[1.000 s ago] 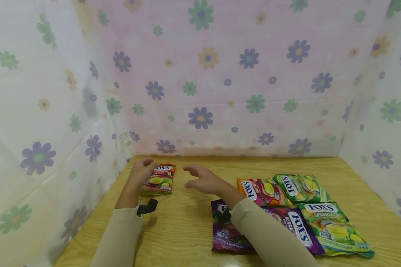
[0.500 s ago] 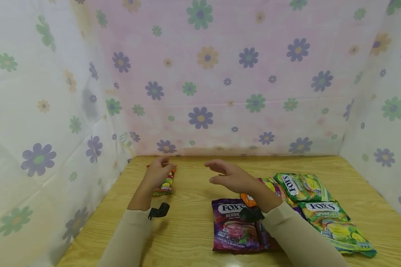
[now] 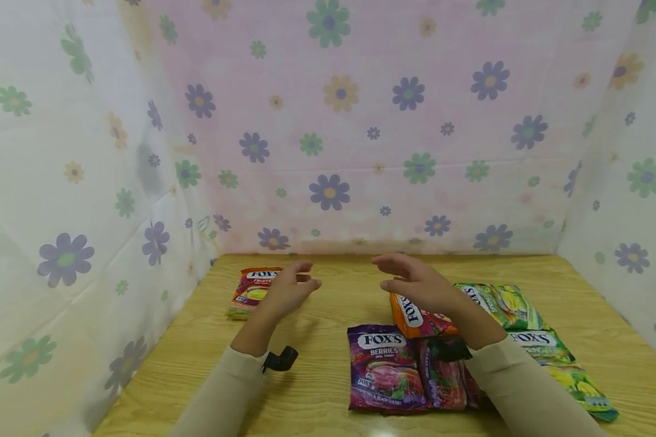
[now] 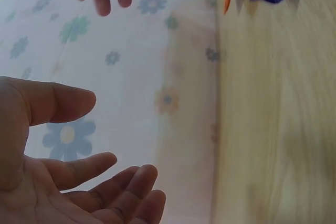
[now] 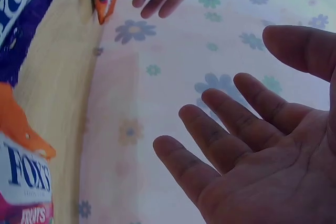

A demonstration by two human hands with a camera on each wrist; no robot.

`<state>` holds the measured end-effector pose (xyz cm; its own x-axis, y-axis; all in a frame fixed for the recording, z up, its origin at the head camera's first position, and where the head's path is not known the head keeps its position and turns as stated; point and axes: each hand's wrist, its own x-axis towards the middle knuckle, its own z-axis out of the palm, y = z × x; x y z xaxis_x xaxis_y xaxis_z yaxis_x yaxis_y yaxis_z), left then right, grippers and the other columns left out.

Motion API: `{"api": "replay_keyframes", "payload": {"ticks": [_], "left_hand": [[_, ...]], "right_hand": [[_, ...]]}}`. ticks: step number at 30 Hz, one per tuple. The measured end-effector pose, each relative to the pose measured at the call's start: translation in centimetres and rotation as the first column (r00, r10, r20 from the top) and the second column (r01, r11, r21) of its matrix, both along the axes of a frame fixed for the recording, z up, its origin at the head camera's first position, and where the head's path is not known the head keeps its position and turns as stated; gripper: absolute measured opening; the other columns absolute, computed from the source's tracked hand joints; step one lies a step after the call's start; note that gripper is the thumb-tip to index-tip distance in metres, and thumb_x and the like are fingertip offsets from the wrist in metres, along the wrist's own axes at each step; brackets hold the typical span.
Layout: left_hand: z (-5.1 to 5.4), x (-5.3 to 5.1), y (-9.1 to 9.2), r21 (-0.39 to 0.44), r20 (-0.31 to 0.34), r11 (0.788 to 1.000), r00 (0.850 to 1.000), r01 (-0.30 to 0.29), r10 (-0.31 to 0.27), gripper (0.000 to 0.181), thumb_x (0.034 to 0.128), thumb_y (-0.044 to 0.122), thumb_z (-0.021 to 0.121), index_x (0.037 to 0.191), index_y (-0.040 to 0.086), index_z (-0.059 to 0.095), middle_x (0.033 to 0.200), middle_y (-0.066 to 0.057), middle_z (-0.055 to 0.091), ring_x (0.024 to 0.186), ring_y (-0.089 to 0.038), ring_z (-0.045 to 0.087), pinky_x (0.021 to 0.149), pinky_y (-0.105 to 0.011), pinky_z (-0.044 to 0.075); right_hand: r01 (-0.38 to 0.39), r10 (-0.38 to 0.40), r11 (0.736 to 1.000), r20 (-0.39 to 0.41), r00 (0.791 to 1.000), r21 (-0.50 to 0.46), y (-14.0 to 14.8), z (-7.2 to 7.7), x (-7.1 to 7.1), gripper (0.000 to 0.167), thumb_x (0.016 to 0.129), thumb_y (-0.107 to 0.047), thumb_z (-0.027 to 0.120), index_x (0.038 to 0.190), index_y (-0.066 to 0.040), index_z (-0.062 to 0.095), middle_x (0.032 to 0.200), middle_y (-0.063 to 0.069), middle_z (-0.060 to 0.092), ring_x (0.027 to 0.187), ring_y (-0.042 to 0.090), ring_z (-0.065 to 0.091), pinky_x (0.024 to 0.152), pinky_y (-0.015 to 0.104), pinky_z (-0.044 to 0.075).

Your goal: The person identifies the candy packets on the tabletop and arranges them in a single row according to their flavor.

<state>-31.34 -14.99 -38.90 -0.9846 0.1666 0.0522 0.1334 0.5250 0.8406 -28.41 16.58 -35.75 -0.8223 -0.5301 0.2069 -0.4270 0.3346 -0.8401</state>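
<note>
Both hands hang above the table, fingers relaxed, holding nothing. The left hand [image 3: 288, 290] is just right of an orange-and-red Fruits bag [image 3: 249, 295], partly covering it in the head view. Over the orange Fruits bag [image 3: 421, 320] on the right side is the right hand [image 3: 423, 284], which hides part of that bag. In the left wrist view the left hand [image 4: 79, 177] has its thumb and fingers apart. The right wrist view has the right hand [image 5: 257, 150] palm visible with fingers spread, and a Fruits bag [image 5: 26, 182] at lower left.
Purple Berries bags [image 3: 385, 370] lie near the front of the wooden table [image 3: 306, 388]. Green bags [image 3: 511, 303] lie farther right, partly behind the right arm. Flowered cloth [image 3: 361, 152] stands behind the table and on both sides.
Both hands have moved to the right above the table. The left Fruits bag shows more on its left side, and the right hand now covers more of the bags at right.
</note>
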Motion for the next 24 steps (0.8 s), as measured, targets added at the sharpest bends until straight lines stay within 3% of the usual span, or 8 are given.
{"api": "replay_keyframes", "payload": {"ticks": [6, 10, 16, 24], "left_hand": [[-0.4, 1.2, 2.3, 0.055, 0.032, 0.995, 0.996, 0.079, -0.08, 0.057, 0.0997, 0.03, 0.069, 0.152, 0.016, 0.05, 0.152, -0.007, 0.053, 0.135, -0.03, 0.055, 0.101, -0.048, 0.056], [-0.7, 1.8, 4.1, 0.158, 0.069, 0.975, 0.983, 0.155, -0.168, 0.052, 0.1001, 0.026, 0.068, 0.148, 0.012, 0.053, 0.143, -0.009, 0.058, 0.13, -0.029, 0.058, 0.104, -0.048, 0.054], [-0.9, 2.5, 7.4, 0.345, 0.142, 0.912, 0.948, 0.223, -0.286, 0.049, 0.1007, 0.022, 0.067, 0.145, 0.006, 0.055, 0.137, -0.014, 0.06, 0.124, -0.032, 0.062, 0.103, -0.047, 0.056], [-0.6, 4.1, 11.5, 0.569, 0.205, 0.807, 0.922, 0.161, -0.328, 0.043, 0.0998, 0.015, 0.066, 0.14, 0.003, 0.058, 0.137, -0.018, 0.058, 0.128, -0.036, 0.06, 0.104, -0.049, 0.055]], "right_hand": [[0.017, -0.017, 0.999, -0.021, 1.0, -0.033, 2.1, 0.2, -0.4, 0.046, 0.108, -0.028, 0.057, 0.152, -0.018, 0.047, 0.158, 0.009, 0.047, 0.149, 0.035, 0.041, 0.113, 0.057, 0.045], [0.017, -0.02, 0.998, -0.057, 0.998, -0.059, 3.2, 0.2, -0.8, 0.047, 0.109, -0.025, 0.055, 0.153, -0.013, 0.045, 0.157, 0.011, 0.047, 0.149, 0.038, 0.042, 0.113, 0.058, 0.043], [0.043, -0.045, 0.998, -0.056, 0.997, -0.036, 4.3, 0.7, -0.7, 0.052, 0.109, -0.025, 0.054, 0.156, -0.009, 0.039, 0.159, 0.016, 0.045, 0.148, 0.042, 0.041, 0.114, 0.064, 0.04], [0.157, -0.154, 0.985, -0.051, 0.987, 0.077, 5.8, 0.4, -0.8, 0.059, 0.108, -0.032, 0.057, 0.157, -0.007, 0.038, 0.161, 0.02, 0.04, 0.148, 0.048, 0.038, 0.113, 0.069, 0.038]]}}
